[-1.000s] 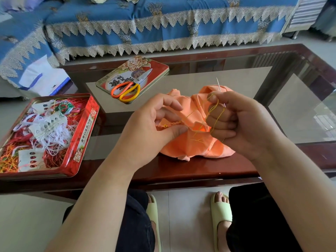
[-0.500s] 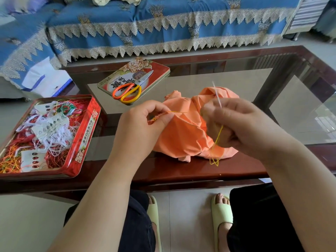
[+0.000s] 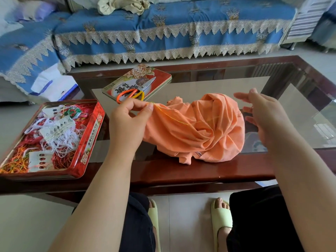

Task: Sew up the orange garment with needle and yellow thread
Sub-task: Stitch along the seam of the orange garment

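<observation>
Pinching one orange garment (image 3: 196, 128) at its edge, the left hand (image 3: 127, 122) pulls it over the table (image 3: 181, 171). The right hand (image 3: 265, 113) is spread now; earlier it held the needle. One yellow thread (image 3: 174, 118) crosses the cloth. Two tins sit nearby: one tin of threads (image 3: 87, 142), one lid (image 3: 160, 77) under one pair of scissors (image 3: 136, 90).

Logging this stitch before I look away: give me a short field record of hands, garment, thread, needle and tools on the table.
left hand: pinching the garment's edge between thumb and forefinger
right hand: at the garment's right side, fingers spread, motion-blurred; grip unclear
orange garment: bunched on the glass-topped table, partly over the near wooden edge
yellow thread: runs across the fabric from the left pinch
needle: not discernible
scissors: lying on the tin lid, untouched
thread tin: open, at left
</observation>
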